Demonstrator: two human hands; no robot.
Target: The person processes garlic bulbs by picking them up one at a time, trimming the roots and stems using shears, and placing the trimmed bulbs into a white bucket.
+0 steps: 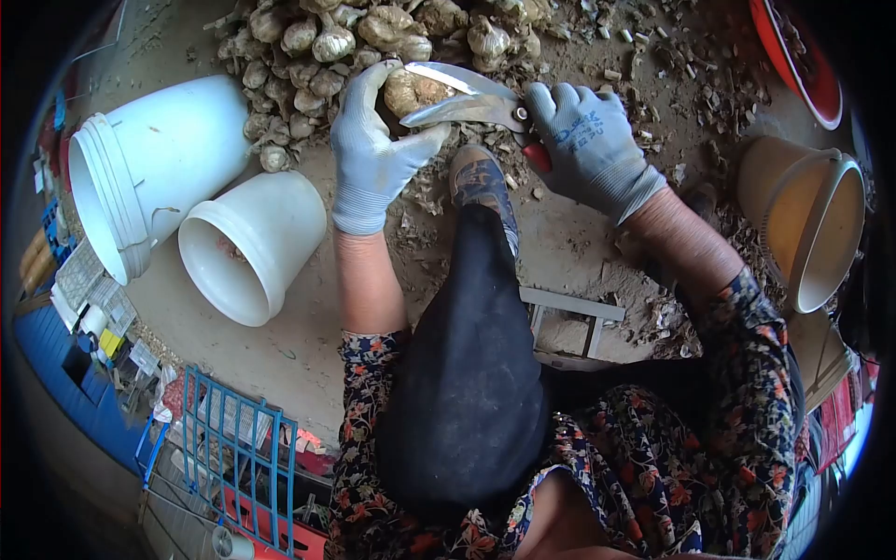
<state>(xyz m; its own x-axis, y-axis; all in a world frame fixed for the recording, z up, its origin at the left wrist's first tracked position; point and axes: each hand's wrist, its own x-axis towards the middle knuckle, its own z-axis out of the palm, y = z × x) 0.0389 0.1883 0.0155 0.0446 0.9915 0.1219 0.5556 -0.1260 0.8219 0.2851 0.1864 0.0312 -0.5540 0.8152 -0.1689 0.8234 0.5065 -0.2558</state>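
Left hand [373, 154], gloved, is closed around a garlic bulb [413, 91], held above the dirt floor [560, 243] just in front of the person's shoe. Right hand [586, 145], also gloved, grips the red handles of a pair of shears [464, 96]. The blades stand apart, with the bulb between them. A pile of garlic bulbs [322, 47] lies just beyond. Two white buckets [177, 149] lie on their sides to the left. A tan bucket [807, 219] and a red basin [803, 65] sit to the right.
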